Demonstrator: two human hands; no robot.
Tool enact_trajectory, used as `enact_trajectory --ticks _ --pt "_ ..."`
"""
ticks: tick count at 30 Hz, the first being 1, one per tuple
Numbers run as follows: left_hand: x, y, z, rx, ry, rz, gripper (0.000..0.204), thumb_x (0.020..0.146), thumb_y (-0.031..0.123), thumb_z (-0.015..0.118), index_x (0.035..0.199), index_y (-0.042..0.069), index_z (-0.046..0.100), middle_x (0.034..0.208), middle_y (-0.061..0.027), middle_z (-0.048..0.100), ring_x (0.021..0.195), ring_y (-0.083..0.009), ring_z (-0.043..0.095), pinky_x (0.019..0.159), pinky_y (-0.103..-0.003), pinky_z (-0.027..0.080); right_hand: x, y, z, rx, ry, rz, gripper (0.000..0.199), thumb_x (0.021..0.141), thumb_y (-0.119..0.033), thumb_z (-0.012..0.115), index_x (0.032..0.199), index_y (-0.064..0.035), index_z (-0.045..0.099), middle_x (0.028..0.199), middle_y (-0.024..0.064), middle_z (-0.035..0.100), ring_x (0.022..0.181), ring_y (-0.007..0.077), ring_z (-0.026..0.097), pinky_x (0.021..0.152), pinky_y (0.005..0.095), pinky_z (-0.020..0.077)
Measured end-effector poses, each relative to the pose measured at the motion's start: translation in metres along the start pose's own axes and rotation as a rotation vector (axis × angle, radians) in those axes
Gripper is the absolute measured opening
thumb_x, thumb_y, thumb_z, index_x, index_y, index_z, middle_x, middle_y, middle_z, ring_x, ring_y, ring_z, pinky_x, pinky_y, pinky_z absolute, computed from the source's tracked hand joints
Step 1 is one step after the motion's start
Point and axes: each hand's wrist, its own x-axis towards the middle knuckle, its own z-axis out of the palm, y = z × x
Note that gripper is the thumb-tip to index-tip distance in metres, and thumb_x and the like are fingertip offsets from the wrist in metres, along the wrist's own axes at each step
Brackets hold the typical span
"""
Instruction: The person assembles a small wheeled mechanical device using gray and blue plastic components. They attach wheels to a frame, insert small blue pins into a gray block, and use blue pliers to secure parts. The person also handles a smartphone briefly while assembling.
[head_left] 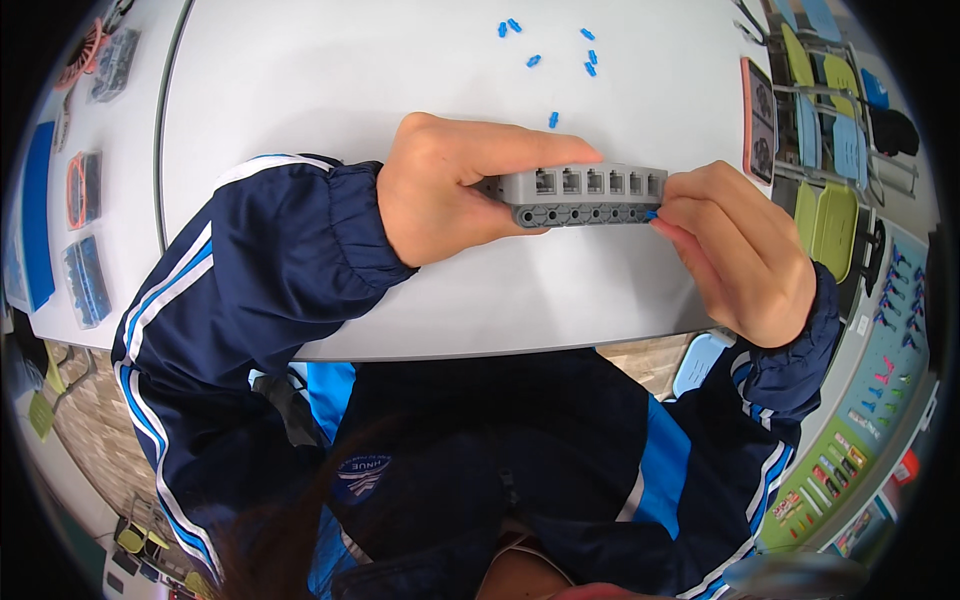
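Above the table's near side, my left hand (445, 180) holds a light grey controller brick (606, 174) with a row of square ports. Its thumb and fingers clamp the brick's left end, above and below. Along the lower side of the brick runs a dark grey beam (585, 216) with round holes. A small blue connector peg (651, 215) is at the beam's right end, pinched in my right hand (745, 245). Whether the peg has entered a hole is hidden by the fingertips. Beyond the brick, several loose pegs lie on the white table, the nearest being a blue peg (553, 120).
At the table's right edge lies a tablet (762, 120) in a pink case. On the left, past a dark seam, are clear packs of parts (87, 280) and a blue panel (40, 220). Chairs (830, 225) and a shelf of coloured parts (890, 320) stand off to the right.
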Motion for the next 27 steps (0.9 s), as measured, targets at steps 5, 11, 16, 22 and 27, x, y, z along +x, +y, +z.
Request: enact_trajectory --ticks 5,11,16,22,27 --pt "0.002 -0.002 -0.002 0.009 -0.011 0.005 0.053 0.071 -0.009 0.079 0.12 0.007 0.07 0.105 -0.0124 0.075 0.093 -0.0216 0.074 0.082 -0.028 0.059 0.005 0.0 -0.006 -0.06 -0.097 -0.043 0.029 0.062 0.007 0.072 0.088 0.0116 0.06 0.089 0.021 0.062 0.074 0.0334 0.062 0.06 0.0373 0.0529" --pt "0.001 -0.001 -0.002 0.067 -0.019 0.019 0.054 0.07 -0.009 0.079 0.121 0.008 0.07 0.105 -0.013 0.075 0.093 -0.0229 0.074 0.083 -0.028 0.06 0.014 -0.003 -0.016 -0.108 -0.238 -0.067 0.03 0.061 0.006 0.071 0.088 0.012 0.06 0.09 0.0225 0.062 0.074 0.0352 0.062 0.061 0.0382 0.0532" --pt "0.001 0.0 -0.002 0.062 -0.023 0.023 0.054 0.07 -0.009 0.079 0.121 0.008 0.07 0.105 -0.0128 0.075 0.093 -0.0228 0.074 0.083 -0.027 0.06 0.016 0.0 -0.02 -0.149 -0.308 -0.145 0.031 0.062 0.002 0.068 0.09 0.0123 0.06 0.091 0.0231 0.062 0.075 0.035 0.063 0.062 0.0376 0.0547" --pt "0.001 0.0 -0.002 0.056 -0.022 -0.008 0.055 0.07 -0.01 0.078 0.121 0.008 0.07 0.105 -0.0121 0.075 0.092 -0.0208 0.074 0.082 -0.027 0.059 0.023 -0.002 -0.027 -0.214 -0.416 -0.18 0.032 0.063 -0.001 0.066 0.091 0.0118 0.06 0.093 0.0223 0.062 0.079 0.0341 0.064 0.062 0.0362 0.055" --pt "0.002 0.001 -0.002 0.015 -0.037 -0.031 0.054 0.069 -0.01 0.078 0.12 0.007 0.07 0.104 -0.0118 0.075 0.091 -0.0202 0.074 0.081 -0.027 0.059 0.027 -0.002 -0.025 -0.167 -0.393 -0.168 0.028 0.064 -0.001 0.066 0.089 0.0101 0.059 0.09 0.0205 0.061 0.077 0.0327 0.063 0.06 0.0358 0.0538"
